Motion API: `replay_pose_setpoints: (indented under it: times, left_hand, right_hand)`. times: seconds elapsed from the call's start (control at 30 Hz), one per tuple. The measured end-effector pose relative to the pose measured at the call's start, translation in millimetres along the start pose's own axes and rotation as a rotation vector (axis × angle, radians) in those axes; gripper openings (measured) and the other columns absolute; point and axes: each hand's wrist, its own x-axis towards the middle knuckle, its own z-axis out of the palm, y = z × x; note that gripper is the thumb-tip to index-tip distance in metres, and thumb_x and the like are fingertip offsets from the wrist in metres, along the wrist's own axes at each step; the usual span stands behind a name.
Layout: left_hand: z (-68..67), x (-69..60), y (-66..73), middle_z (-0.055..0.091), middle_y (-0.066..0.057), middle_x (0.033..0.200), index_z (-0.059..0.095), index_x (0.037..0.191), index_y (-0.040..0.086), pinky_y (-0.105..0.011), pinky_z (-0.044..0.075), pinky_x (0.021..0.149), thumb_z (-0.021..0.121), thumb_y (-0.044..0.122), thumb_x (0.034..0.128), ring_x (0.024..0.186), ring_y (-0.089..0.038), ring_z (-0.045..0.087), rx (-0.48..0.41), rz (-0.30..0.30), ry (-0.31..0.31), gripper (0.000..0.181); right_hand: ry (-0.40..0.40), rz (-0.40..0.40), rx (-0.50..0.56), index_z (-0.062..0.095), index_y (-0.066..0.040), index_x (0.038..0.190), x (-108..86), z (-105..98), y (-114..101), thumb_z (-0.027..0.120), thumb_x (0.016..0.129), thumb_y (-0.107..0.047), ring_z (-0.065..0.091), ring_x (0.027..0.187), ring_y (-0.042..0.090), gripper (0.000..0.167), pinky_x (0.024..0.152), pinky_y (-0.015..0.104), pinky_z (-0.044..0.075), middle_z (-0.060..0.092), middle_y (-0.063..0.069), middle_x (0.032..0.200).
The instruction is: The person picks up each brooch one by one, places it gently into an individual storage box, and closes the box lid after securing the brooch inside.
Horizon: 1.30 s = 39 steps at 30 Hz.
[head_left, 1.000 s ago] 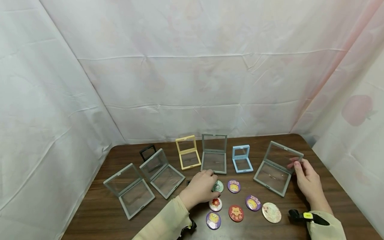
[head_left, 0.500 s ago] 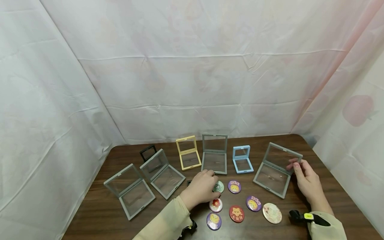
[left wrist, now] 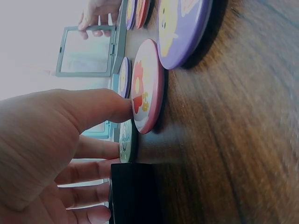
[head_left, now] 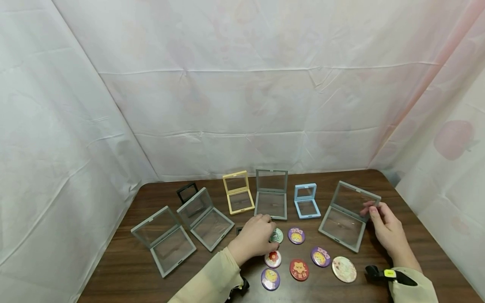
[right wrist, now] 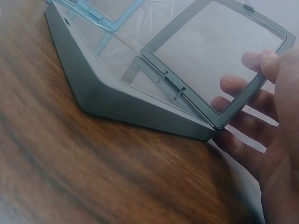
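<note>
My right hand (head_left: 391, 232) pinches the lid edge of a grey clear-windowed case (head_left: 342, 228), thumb on one face and fingers behind; the case's base lies on the table, lid raised. In the right wrist view the hand (right wrist: 287, 128) grips that grey frame (right wrist: 187, 105). My left hand (head_left: 251, 236) lies over the badges, fingers relaxed. The left wrist view has its thumb (left wrist: 100, 105) touching the flower badge (left wrist: 147, 88) and fingertips at the green badge (left wrist: 126, 142). A black object (left wrist: 133, 191), mostly hidden in the head view, is beside those fingers.
Behind stand an open yellow case (head_left: 240, 202), a grey case (head_left: 270, 205) and a blue case (head_left: 307, 207). Two grey cases (head_left: 212, 228) (head_left: 173, 248) and a black frame (head_left: 183, 197) are at left. Purple (head_left: 270, 279), red (head_left: 299, 269) and cream (head_left: 344, 269) badges lie in front.
The right-hand grey case has shifted and turned slightly, its base edging toward the front and left; my right hand moved a little left with it. My left hand has stayed almost still.
</note>
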Motion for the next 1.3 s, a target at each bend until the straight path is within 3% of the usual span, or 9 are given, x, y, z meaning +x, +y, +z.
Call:
replay_pose_setpoints:
  times: [0.53,0.8,1.1,1.3]
  left_hand:
    - [-2.9,1.3,-2.1,0.065,0.005,0.095,0.079,0.099,0.021,-0.031,0.053,0.078,0.088,0.050,0.0853,0.084,-0.012,0.059,-0.022,0.001,0.013,0.033]
    - [-7.1,5.2,-8.1,0.066,0.006,0.092,0.074,0.090,0.022,-0.032,0.052,0.077,0.086,0.048,0.0816,0.081,-0.013,0.057,-0.027,0.005,0.083,0.030]
    - [-16.7,24.4,5.7,0.070,0.004,0.100,0.078,0.100,0.022,-0.033,0.054,0.082,0.083,0.051,0.0857,0.089,-0.015,0.061,-0.065,0.017,0.081,0.033]
    - [-19.0,39.9,18.4,0.069,0.008,0.102,0.078,0.107,0.023,-0.035,0.052,0.086,0.084,0.052,0.0853,0.092,-0.012,0.061,-0.158,-0.015,0.083,0.036]
  right_hand:
    - [-0.012,-0.011,-0.002,0.062,0.000,0.133,0.7,2,1,0.050,0.117,-0.012,0.058,0.105,-0.012,0.023,0.089,0.006,0.036,0.073,-0.003,0.103]
    - [-0.021,-0.018,0.013,0.063,0.001,0.132,1.2,3,4,0.050,0.117,-0.010,0.059,0.103,-0.010,0.023,0.088,0.007,0.039,0.073,-0.002,0.103]
    - [-0.025,-0.021,0.012,0.064,0.001,0.130,0.0,1,2,0.051,0.116,-0.008,0.060,0.102,-0.009,0.021,0.087,0.007,0.039,0.074,0.000,0.102]
    - [-0.039,-0.029,0.035,0.065,0.002,0.129,-0.2,2,1,0.052,0.115,-0.007,0.061,0.103,-0.008,0.020,0.088,0.007,0.040,0.074,0.001,0.102]
